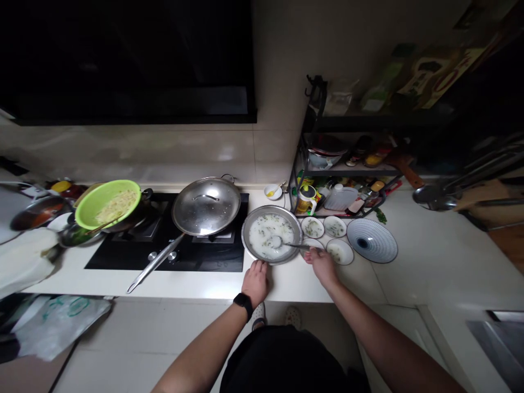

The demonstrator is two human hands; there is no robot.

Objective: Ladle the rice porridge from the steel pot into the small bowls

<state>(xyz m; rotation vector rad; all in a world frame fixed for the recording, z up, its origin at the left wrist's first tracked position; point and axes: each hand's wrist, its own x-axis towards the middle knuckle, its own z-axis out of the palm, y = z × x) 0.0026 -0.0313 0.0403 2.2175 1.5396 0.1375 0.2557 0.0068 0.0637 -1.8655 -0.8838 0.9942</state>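
A round metal pan (248,224) of white batter with green bits stands on the counter right of the stove. My left hand (256,280), with a black watch on the wrist, rests against the pan's near rim, fingers curled on it. My right hand (322,262) is closed on the handle of a metal ladle (286,243) whose bowl lies in the batter. Three small white dishes (334,226) sit just beyond my right hand.
A lidded steel wok (206,206) with a long handle sits on the black stove. A green bowl of noodles (108,203) rests on a pot at left. A blue patterned plate (371,240) lies at right. A rack of bottles (339,180) stands behind.
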